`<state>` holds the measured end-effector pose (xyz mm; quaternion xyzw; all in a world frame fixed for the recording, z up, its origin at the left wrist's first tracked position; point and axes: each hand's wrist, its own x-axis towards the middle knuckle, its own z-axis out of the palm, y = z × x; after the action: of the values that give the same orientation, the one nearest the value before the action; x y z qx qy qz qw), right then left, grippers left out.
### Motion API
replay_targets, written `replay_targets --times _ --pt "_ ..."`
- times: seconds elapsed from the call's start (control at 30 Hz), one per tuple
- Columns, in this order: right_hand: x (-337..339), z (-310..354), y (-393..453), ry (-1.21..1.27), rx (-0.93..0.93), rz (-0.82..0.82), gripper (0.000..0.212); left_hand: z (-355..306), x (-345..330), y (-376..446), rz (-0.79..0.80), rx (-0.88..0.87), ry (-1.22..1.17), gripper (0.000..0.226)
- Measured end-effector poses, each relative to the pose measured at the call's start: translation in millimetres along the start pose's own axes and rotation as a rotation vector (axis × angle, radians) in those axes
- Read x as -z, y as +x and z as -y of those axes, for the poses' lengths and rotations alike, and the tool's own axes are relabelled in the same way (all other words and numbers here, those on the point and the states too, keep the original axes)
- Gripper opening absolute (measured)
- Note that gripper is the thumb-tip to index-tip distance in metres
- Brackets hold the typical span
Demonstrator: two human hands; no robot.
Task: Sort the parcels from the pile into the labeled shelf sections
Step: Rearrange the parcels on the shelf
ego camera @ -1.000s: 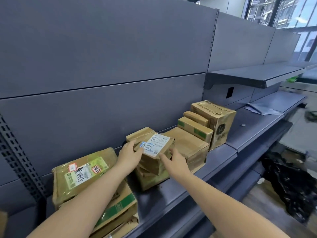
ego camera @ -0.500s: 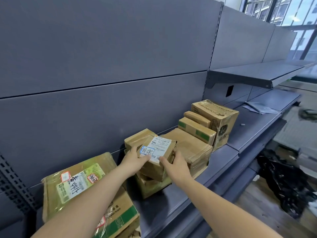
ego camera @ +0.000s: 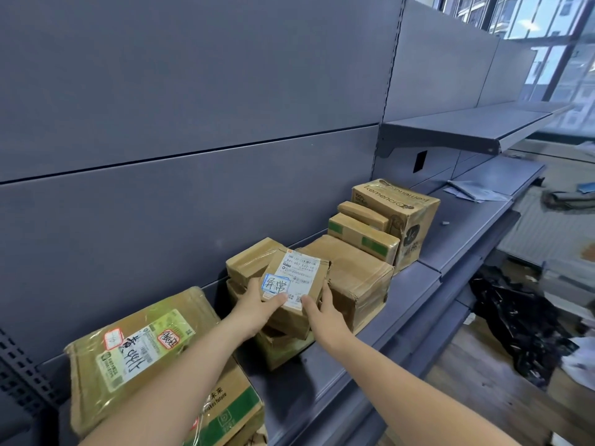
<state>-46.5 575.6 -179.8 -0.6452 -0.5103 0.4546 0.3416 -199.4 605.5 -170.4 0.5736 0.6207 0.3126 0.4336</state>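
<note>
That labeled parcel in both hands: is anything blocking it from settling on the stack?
Nothing visible does. The labeled parcel, held by the left hand and right hand, already sits atop the lower parcel.

View: one head camera, worn by the person, wide-angle.
Facing: forward and down, angled along the shelf [ego camera: 380, 346] toward the far right.
Nearness: close; both forearms enter from the bottom edge, parcels [ego camera: 351, 275] sit within arm's reach.
Far right: windows [ego camera: 547, 43] and floor [ego camera: 502, 394].
Shared: only one view.
</note>
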Motion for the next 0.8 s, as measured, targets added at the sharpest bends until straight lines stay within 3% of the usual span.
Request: replay_targets --times 0.43,0.7,0.8 --pt "8 3 -8 0.063 0.017 -0.008 0.058 3 -4 -7 -0.113 -0.014 0.045 0.060" --pt "7 2 -10 0.102 0.088 -0.074 0.053 4 -13 -16 -0.157 -0.034 0.170 0.072" --pt "4 3 -11 0.125 0.087 -0.087 0.052 8 -14 -19 -0.118 -0.055 0.178 0.089"
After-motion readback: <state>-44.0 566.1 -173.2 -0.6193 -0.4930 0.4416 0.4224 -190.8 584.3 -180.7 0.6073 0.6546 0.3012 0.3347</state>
